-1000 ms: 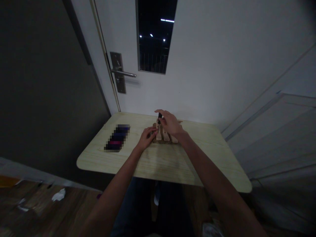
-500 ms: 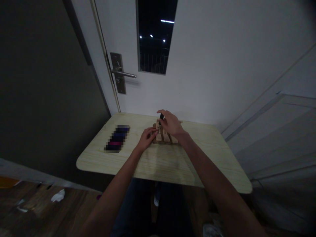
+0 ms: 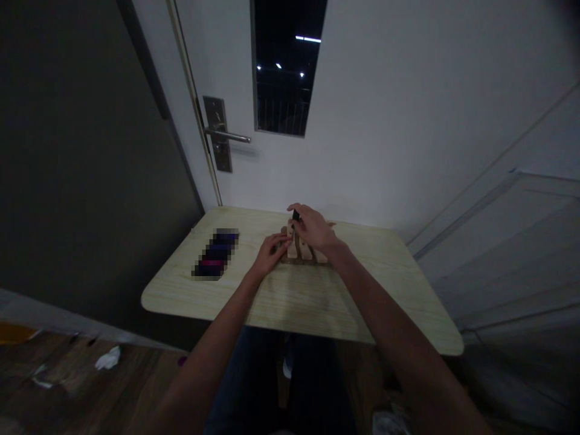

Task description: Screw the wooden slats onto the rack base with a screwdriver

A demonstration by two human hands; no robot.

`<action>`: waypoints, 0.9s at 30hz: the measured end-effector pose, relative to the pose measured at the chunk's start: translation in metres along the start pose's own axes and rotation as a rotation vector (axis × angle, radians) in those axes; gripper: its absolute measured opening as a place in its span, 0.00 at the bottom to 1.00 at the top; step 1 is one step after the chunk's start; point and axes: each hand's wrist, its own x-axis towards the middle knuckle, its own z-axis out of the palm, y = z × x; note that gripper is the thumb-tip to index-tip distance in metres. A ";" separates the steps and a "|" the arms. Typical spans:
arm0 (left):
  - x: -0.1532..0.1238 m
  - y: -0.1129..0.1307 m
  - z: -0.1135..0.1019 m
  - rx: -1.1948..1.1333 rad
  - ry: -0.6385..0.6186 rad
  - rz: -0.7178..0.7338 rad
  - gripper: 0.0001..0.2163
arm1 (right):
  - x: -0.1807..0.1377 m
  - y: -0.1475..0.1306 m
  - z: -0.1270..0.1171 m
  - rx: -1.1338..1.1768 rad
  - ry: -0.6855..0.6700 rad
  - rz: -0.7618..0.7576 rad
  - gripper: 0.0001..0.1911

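On the tabletop sits a wooden piece with pale upright shapes on a darker brown base. My right hand is closed around the black handle of a screwdriver, held nearly upright over the leftmost pale shape. Its lower end is mostly hidden by my fingers. From the left side, my left hand presses its fingertips and thumb against the same wooden piece, its fingers bent around the edge.
The pale wood-grain table stands against a white door with a metal handle and a narrow dark window. A blurred dark rectangular object lies on the table's left. A crumpled white paper is on the floor.
My right hand and the screwdriver have lowered very slightly, and less of the screwdriver shows. My left hand stays in place on the wooden piece.
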 end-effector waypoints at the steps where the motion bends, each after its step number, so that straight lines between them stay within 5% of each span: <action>1: 0.000 0.000 0.000 -0.004 0.003 0.001 0.11 | 0.000 0.000 -0.001 -0.008 -0.011 0.003 0.17; 8: 0.000 -0.002 0.001 -0.017 0.007 -0.003 0.11 | 0.001 -0.004 -0.001 -0.058 -0.034 0.033 0.09; 17: 0.000 -0.006 0.002 -0.009 0.005 0.011 0.11 | 0.001 -0.005 -0.001 -0.023 -0.032 0.022 0.20; 27: -0.001 -0.006 0.002 -0.015 0.005 -0.007 0.11 | 0.002 0.003 0.000 -0.036 -0.009 0.024 0.05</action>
